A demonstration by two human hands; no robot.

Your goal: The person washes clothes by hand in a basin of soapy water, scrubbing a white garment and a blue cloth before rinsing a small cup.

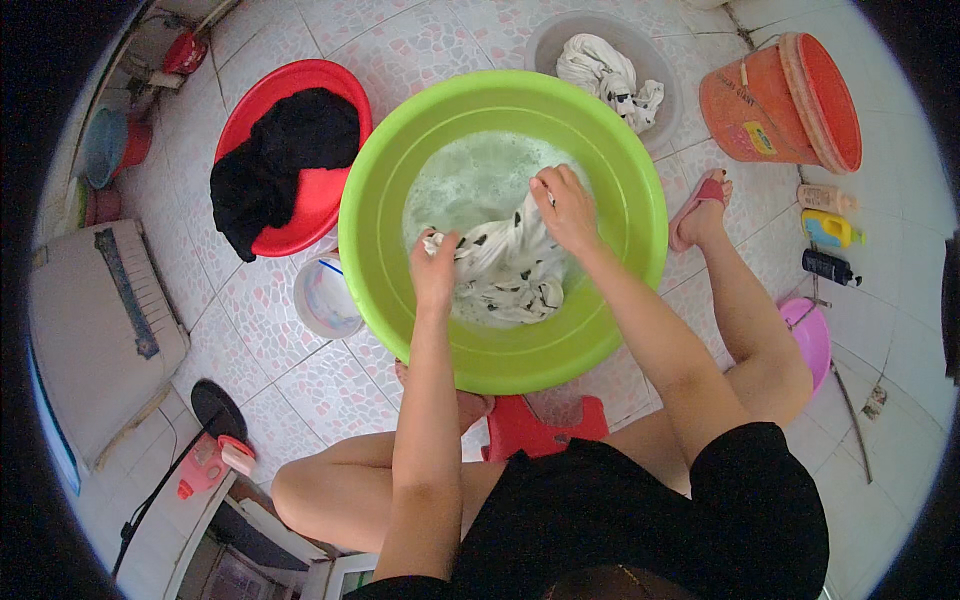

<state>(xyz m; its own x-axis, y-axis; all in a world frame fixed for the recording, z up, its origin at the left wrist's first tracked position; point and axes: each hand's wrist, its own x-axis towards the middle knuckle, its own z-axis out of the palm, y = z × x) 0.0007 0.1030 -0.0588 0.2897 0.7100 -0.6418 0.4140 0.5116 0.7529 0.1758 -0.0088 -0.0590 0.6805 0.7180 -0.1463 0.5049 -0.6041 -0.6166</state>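
A large lime-green plastic basin [510,367] with cloudy, sudsy water [480,165] stands before me on the floor. In it is a wet white cloth [510,251] with black spots, probably a garment. My left hand [433,266] grips one bunched end near the basin's left side. My right hand [564,204] pinches another part, lifted a little at the right. Between my hands the cloth stretches on a slant, and its lower part lies bunched in the water.
Left of the basin, a red tub [322,202] holds black fabric [292,150], near a small white bucket [315,300]. Behind stands a grey basin [544,45] with white spotted cloth [607,79]. An orange bucket [757,105] and several bottles [829,227] are at right. A red stool [525,427] is beneath me.
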